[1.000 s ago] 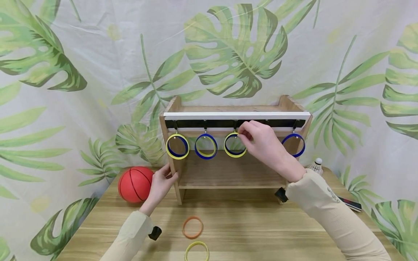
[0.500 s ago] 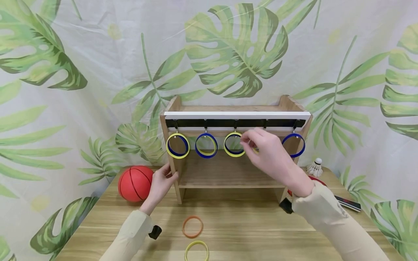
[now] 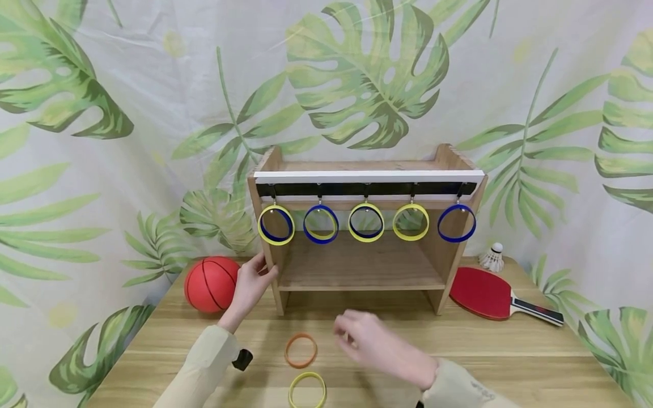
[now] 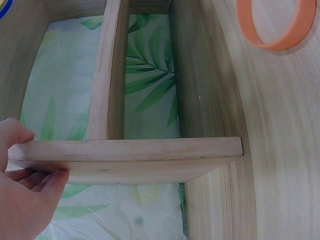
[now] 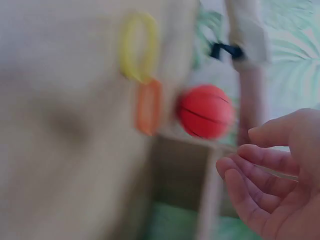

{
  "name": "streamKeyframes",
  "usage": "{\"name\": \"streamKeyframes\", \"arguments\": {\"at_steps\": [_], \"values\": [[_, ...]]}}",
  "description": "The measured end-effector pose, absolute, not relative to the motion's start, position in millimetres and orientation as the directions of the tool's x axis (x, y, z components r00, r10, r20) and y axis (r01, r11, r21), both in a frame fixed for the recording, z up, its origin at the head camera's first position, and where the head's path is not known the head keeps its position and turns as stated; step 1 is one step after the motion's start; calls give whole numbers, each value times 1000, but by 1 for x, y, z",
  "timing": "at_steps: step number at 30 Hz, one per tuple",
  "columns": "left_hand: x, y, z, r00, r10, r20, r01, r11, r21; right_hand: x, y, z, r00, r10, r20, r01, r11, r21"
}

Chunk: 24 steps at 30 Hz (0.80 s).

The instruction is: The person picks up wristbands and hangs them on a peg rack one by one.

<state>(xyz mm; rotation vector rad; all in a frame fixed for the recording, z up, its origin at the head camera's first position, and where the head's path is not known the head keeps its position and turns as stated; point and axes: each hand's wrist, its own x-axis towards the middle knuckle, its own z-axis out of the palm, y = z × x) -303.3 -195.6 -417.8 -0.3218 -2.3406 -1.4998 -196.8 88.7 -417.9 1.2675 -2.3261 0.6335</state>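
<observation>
My left hand [image 3: 251, 283] grips the left side panel of a wooden shelf [image 3: 362, 272]; in the left wrist view the thumb and fingers pinch the panel's edge [image 4: 130, 150]. Several wristbands hang from hooks along the shelf's black strip [image 3: 342, 190], among them a yellow wristband [image 3: 411, 239] and a blue wristband [image 3: 474, 224] at the right. Low over the table, my right hand [image 3: 369, 343] has loosely bent fingers with nothing between them. To its left lie an orange wristband [image 3: 289, 360] and another yellow wristband [image 3: 292, 398] on the table.
A red ball [image 3: 211, 284] with black lines sits left of the shelf. Right of it lie a red table tennis paddle [image 3: 482, 292] and a shuttlecock [image 3: 492, 258]. A leaf-patterned cloth [image 3: 168, 170] hangs behind the wooden table [image 3: 490, 362].
My right hand has left the hanging wristbands and dropped toward the table. The fourth wristband, formerly behind that hand, shows in full. My left hand keeps its grip on the shelf.
</observation>
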Motion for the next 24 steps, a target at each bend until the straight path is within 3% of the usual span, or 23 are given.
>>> {"name": "streamKeyframes", "arguments": {"at_steps": [5,10,15,24], "values": [[-303,-195,-417,-917,1,400,364,415,834,-193,74,-460,-537,-716,446,-844,449,-295],[-303,-195,-417,-917,0,398,363,414,835,-193,64,-478,-592,-739,323,-796,472,-379],[-304,-195,-417,-920,5,393,361,405,840,-191,57,-486,-628,-732,264,-768,530,-360],[-293,-189,-406,-927,7,375,346,406,846,-194,54,-492,-605,-755,252,-787,516,-339]]}}
